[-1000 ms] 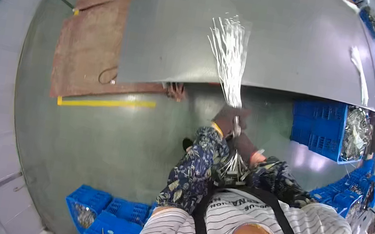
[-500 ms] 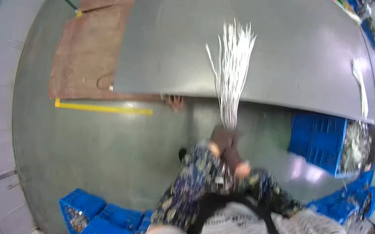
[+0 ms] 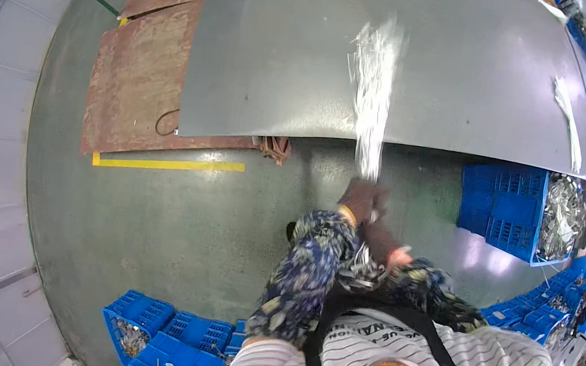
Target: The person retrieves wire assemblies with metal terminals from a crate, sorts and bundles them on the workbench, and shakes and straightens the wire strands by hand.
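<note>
A bundle of long thin white strands point(image 3: 378, 81) stretches from the grey tabletop point(image 3: 274, 57) over its near edge toward my body. Its far part is smeared by motion. My left hand point(image 3: 359, 200), in a dark brown glove, is closed around the bundle just short of the table edge. Closer to my body, my right hand point(image 3: 380, 241), gloved alike, is closed on the same bundle. The bundle's shiny silvery near end point(image 3: 362, 267) hangs between my forearms, against my waist. The fingers of both hands are partly hidden.
Right of me, a blue crate point(image 3: 500, 208) holds silvery strands, with more blue crates point(image 3: 543, 318) behind it. Other blue crates point(image 3: 185, 354) stand at the lower left. A reddish-brown board point(image 3: 141, 75) adjoins the table's left side. Another white bundle point(image 3: 567, 123) lies at the table's right.
The bundle's strands have drawn from a spread fan into a narrower, blurred sheaf. My hands remain closed on it, shifted slightly, and the view has moved a little.
</note>
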Tool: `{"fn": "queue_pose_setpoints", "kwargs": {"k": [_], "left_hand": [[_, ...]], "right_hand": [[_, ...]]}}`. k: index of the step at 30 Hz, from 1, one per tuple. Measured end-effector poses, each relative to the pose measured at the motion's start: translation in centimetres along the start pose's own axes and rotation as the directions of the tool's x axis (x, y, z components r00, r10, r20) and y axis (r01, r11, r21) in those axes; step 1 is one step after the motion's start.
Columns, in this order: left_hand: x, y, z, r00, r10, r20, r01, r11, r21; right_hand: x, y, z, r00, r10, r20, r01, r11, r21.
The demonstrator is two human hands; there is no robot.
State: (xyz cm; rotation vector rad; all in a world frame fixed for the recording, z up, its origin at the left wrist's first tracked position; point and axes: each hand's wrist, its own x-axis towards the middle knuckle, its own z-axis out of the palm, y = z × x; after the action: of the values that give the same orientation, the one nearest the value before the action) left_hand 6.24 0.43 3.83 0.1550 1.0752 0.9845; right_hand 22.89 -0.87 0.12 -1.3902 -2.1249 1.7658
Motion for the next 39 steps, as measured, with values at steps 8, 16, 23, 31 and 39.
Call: {"fn": "queue_pose_setpoints", "kwargs": {"k": [8,16,23,31,39], "left_hand": [[-6.2,11.7,3.7,0.799,0.551,0.240,-0.490,0.828,-0.271],[1.3,1.8,-1.7,0.993,0.071,0.097,-0.103,0.920,0.379],[-4.9,6.2,1.1,0.878,0.478,-0.012,-0.469,0.854,-0.224],[-11.9,12.4,6.0,0.599,0.634,0.490,-0.703,0.709,-0.058],[-2.8,5.5,-2.7,0.865,0.425,0.267,-0.290,0.857,-0.427]], "right_hand": [[1.9,-13.4,-6.5,0.998,-0.051,-0.033,0.056,0.978,0.200],[4.0,-2.4,1.6,0.978,-0.050,-0.204,0.059,0.998,0.038],[0.5,-15.0,-2.5,0.997,-0.062,-0.046,0.061,0.998,-0.014],[-0.3,-9.0,-4.0,0.989,-0.080,0.122,0.071,0.994,0.078],[0.3,-14.5,-2.0,0.911,0.326,0.253,-0.371,0.916,0.155]]}}
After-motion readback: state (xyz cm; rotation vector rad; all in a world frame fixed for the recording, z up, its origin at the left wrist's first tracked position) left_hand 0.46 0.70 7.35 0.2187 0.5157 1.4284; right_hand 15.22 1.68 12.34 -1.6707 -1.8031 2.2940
